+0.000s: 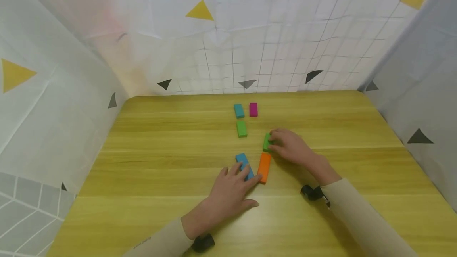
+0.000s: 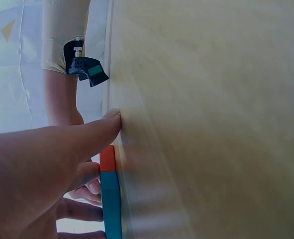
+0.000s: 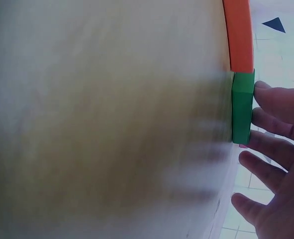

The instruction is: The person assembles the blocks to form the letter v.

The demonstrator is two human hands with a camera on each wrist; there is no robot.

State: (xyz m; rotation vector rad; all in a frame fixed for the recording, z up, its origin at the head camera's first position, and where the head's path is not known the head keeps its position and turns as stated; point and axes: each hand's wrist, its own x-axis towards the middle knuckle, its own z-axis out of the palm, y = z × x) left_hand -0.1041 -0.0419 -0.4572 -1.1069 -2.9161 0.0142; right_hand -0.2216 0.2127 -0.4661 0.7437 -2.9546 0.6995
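My left hand (image 1: pixel 230 191) is spread with its fingertips over a long blue block (image 1: pixel 241 158), while one finger reaches the lower end of an orange block (image 1: pixel 264 165). In the left wrist view the fingers (image 2: pixel 82 211) lie against the top of the blue block (image 2: pixel 111 204). At the far end of the orange block sits a short green block (image 1: pixel 266 142), partly covered by my right hand (image 1: pixel 290 148). Thumb and fingertips touch its upper face, as the right wrist view shows with the green block (image 3: pixel 242 109) meeting the orange block (image 3: pixel 240 37) end to end.
Farther back on the wooden table (image 1: pixel 160 150) lie a light green block (image 1: pixel 241 129), a teal block (image 1: pixel 239 111) and a magenta block (image 1: pixel 253 109). White sheeting with triangles (image 1: pixel 246 50) hangs behind the table and at both sides.
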